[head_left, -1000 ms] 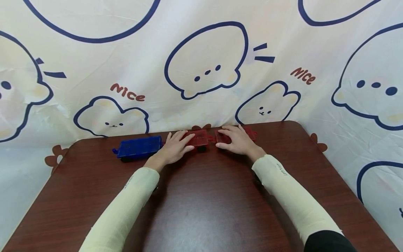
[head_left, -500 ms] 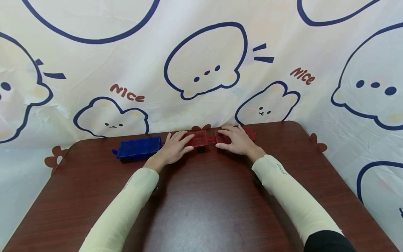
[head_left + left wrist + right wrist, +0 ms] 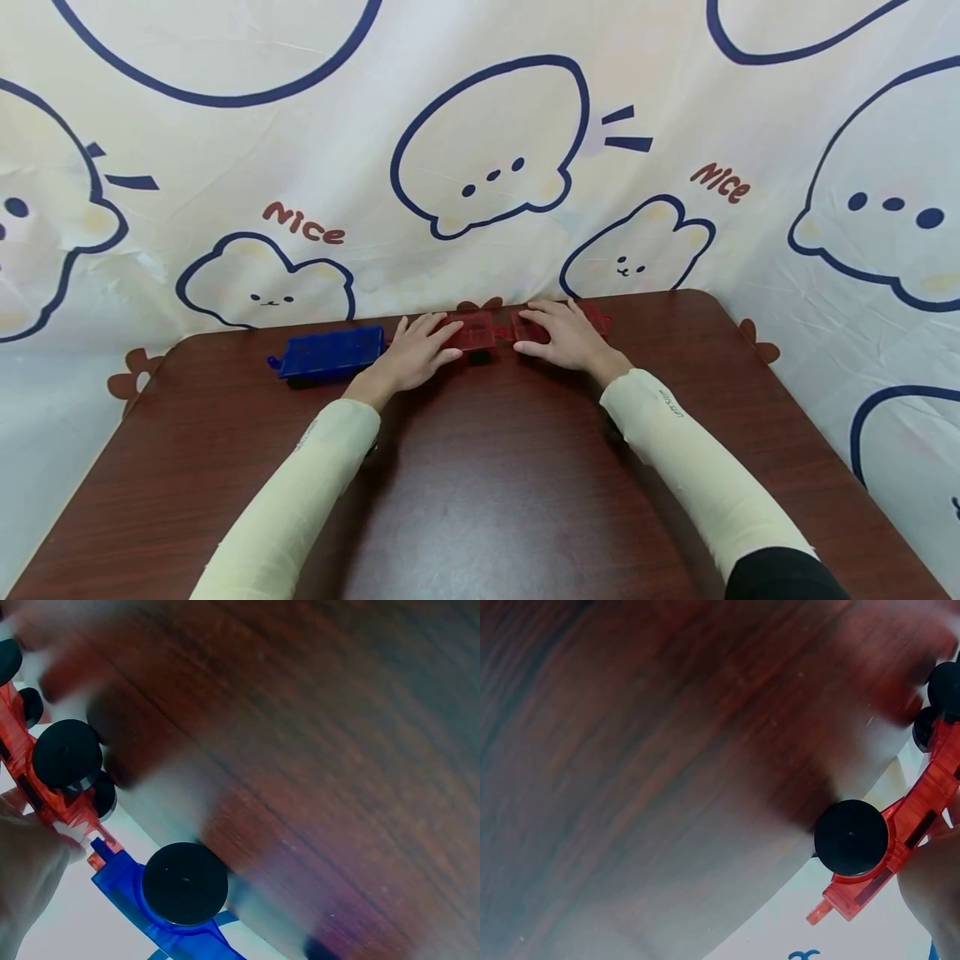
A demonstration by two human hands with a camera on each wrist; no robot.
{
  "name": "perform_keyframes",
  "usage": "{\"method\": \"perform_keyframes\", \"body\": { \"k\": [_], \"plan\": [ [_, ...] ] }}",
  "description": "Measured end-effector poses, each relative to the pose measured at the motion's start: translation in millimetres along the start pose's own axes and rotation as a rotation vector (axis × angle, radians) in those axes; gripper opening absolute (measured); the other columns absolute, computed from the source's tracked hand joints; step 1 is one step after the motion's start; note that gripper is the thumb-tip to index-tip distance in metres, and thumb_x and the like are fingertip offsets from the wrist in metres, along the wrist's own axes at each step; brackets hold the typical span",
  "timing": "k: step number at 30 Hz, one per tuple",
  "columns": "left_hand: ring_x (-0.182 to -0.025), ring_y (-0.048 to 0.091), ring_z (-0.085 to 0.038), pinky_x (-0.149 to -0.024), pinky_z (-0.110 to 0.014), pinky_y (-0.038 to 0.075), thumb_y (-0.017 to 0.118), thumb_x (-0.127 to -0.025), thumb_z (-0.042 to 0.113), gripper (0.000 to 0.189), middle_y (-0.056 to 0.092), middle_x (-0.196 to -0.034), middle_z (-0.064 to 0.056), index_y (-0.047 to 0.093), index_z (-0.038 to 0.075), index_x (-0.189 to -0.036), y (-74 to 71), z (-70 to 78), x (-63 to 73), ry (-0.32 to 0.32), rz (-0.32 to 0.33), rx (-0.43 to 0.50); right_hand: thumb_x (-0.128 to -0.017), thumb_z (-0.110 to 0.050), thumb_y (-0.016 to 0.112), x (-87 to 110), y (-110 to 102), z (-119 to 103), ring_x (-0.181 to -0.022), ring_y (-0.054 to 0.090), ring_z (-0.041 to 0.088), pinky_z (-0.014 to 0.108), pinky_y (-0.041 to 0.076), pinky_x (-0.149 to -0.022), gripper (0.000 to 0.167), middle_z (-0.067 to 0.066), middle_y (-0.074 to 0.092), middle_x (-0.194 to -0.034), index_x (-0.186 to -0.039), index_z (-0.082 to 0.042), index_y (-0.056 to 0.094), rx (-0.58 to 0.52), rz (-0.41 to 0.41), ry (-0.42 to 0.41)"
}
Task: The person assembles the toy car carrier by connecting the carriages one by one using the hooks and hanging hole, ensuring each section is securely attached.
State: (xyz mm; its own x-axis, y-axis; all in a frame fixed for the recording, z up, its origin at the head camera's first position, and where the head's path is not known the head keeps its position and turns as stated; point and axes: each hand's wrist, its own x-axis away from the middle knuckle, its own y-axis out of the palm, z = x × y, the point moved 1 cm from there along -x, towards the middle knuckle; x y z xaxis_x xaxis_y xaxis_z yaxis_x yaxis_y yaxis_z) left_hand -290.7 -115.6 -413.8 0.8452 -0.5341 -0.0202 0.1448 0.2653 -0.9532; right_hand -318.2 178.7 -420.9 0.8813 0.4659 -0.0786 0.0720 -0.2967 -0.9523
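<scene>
A row of toy train cars stands along the table's far edge. My left hand (image 3: 412, 354) grips the middle red car (image 3: 474, 331) from above, fingers spread over its top and thumb at its near side. My right hand (image 3: 562, 335) holds the right red car (image 3: 596, 319) the same way. Between the two red cars lies a small red coupling (image 3: 503, 332). A blue car (image 3: 332, 352) sits left of my left hand, its end meeting the red car's end in the left wrist view. Black wheels (image 3: 66, 754) show under the cars. The far fingertips are partly hidden.
The dark brown wooden table (image 3: 480, 483) reaches from me to the cars. Directly behind its far edge hangs a pale cloth (image 3: 480, 267) printed with cartoon animals; it also runs down both sides.
</scene>
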Motion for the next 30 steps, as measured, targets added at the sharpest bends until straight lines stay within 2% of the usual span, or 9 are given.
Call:
{"method": "perform_keyframes", "body": {
  "k": [20,30],
  "plan": [
    [-0.153,0.016,-0.038,-0.12,-0.062,0.007,0.045,-0.107,0.049,0.062,0.025,-0.165,-0.016,0.035,0.02,-0.16,-2.4,-0.6,1.7,-0.025,-0.03,-0.091,-0.096,-0.062,0.057,-1.3,2.5,-6.4,-0.149,0.03,0.029,0.064,0.007,-0.12,0.076,0.012,0.038,-0.16,-0.152,-0.012,0.049,0.026,0.0,-0.014],
    [-0.154,0.013,-0.038,-0.12,-0.062,0.005,0.044,-0.107,0.048,0.062,0.023,-0.166,-0.015,0.032,0.021,-0.161,-2.0,1.4,2.6,-0.034,-0.047,-0.091,-0.097,-0.062,0.054,1.4,4.0,-7.9,-0.15,0.028,0.028,0.063,0.006,-0.12,0.075,0.011,0.036,-0.161,-0.154,-0.013,0.045,0.065,-0.012,-0.015]
  ]
}}
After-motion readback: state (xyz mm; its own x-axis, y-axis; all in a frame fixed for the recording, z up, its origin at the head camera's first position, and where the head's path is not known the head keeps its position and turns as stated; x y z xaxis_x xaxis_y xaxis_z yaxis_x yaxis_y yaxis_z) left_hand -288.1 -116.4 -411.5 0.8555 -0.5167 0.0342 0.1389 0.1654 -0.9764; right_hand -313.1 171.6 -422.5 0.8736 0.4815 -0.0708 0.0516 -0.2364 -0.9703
